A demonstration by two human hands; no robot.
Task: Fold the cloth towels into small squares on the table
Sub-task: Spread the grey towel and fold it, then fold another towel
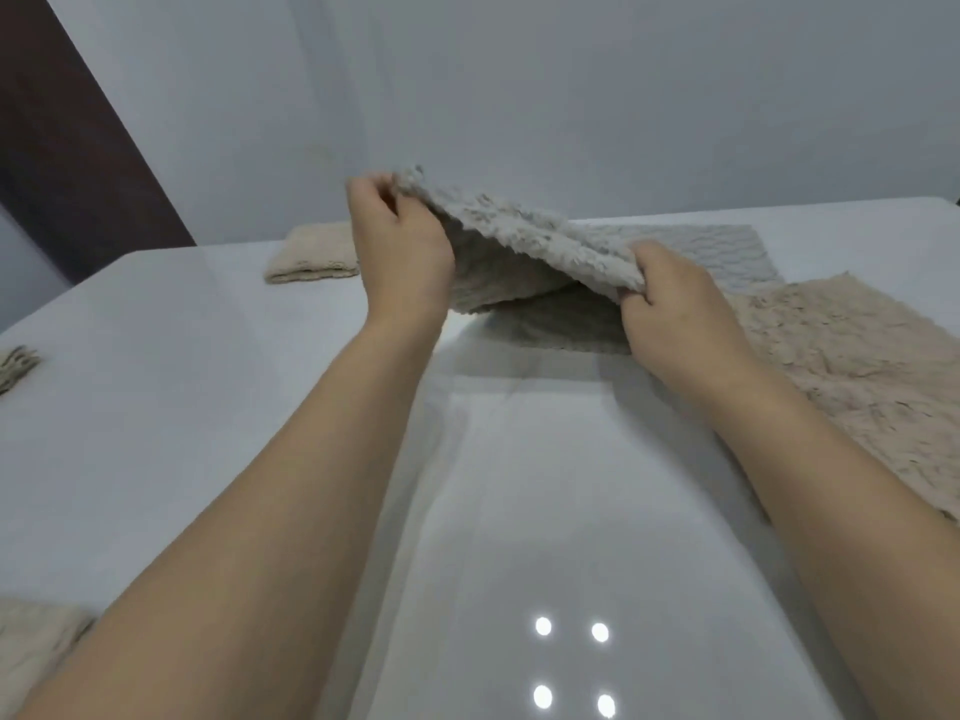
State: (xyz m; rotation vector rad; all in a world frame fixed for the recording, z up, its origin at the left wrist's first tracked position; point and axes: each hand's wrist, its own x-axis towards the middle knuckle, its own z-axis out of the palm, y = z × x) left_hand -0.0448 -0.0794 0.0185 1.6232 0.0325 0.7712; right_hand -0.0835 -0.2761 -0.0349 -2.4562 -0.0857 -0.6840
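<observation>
**Head view: grey towel mid-fold, both hands on its raised edge**

Head view shows the grey towel (524, 236) over the middle of the white table (234, 366), partly lifted. The left hand (400, 246) pinches one corner high, thumb and fingers closed on the pile; the right hand (670, 298) grips the other corner lower, fingers curled under the edge. The raised flap sags between the two hands, and a lower layer of the same towel lies on the table beneath it, so this looks like a fold being carried over.

The fabric looks soft, shaggy and light: it droops wherever it is unsupported and holds no shape of its own. It should not slip much, since the pile gives the fingers purchase. Holding at the two corners, as now, seems the best way to keep the edge straight; a hold nearer the middle would let the corners flop.

A beige towel (852, 366) lies spread flat to the right, its near edge under the right forearm. A folded beige one (311, 259) sits at the far left, and more cloth shows at the left edge (18, 363) and lower left corner (36, 646).
</observation>
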